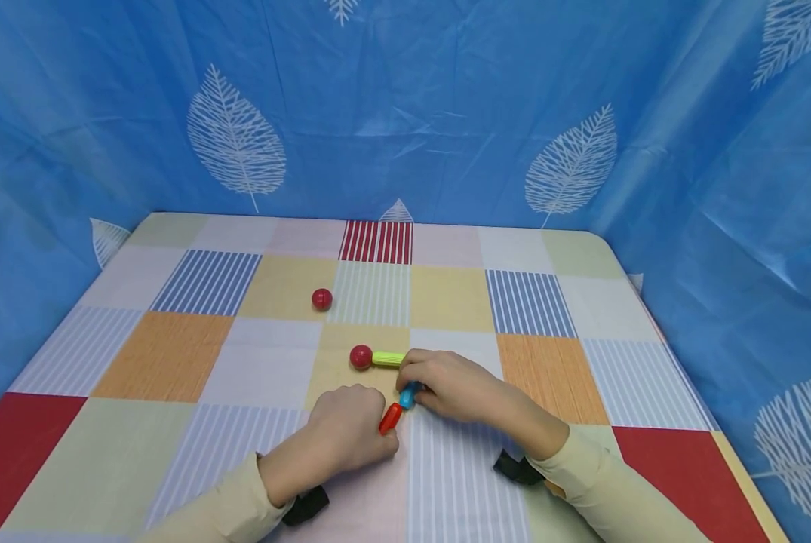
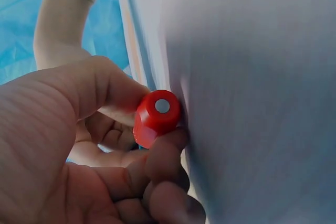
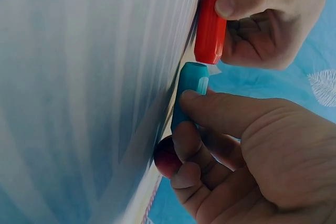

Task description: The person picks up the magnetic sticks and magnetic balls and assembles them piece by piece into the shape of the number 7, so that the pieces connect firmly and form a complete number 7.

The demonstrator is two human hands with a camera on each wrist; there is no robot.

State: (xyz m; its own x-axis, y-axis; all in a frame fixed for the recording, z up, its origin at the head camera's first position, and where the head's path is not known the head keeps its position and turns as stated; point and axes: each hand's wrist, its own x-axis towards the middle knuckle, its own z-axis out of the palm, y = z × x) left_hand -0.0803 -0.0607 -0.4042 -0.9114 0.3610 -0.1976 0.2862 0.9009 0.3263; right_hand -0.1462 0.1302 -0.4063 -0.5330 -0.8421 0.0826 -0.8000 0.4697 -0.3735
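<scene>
My left hand (image 1: 351,430) pinches a short red stick (image 1: 391,418) between thumb and fingers, low over the tablecloth. In the left wrist view, a pale round disc sits in the end of the red stick (image 2: 152,121). My right hand (image 1: 456,386) pinches a short blue stick (image 1: 407,397) of similar faceted shape. In the right wrist view, the blue stick (image 3: 193,80) and the red stick (image 3: 211,27) stand nearly end to end, with a slim gap. Beyond them lies a yellow-green stick (image 1: 386,359), its left end against a red ball (image 1: 360,357); my right hand hides its other end.
A second red ball (image 1: 321,299) lies farther back, left of centre. The table has a patchwork-patterned cloth (image 1: 262,354). Blue curtains with white leaf prints (image 1: 446,113) hang behind it and at both sides.
</scene>
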